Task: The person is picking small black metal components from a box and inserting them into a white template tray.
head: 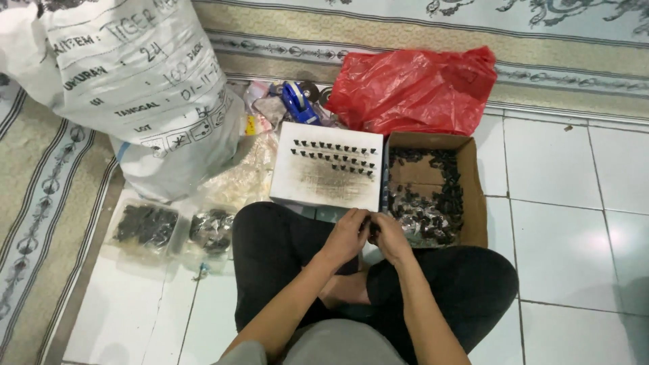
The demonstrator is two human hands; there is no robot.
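Head view: both hands, left hand and right hand, are pressed together at the white board edge; two clear bags are seen left, open floor right.

Bare tiles right; white block and cardboard box crowd ahead.

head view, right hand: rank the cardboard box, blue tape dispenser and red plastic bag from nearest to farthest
From the right hand:
1. Cardboard box of small dark parts, just beyond and to the right of it.
2. Red plastic bag, behind the box.
3. Blue tape dispenser, far back and to the left; close to the bag's distance, so a narrow call.
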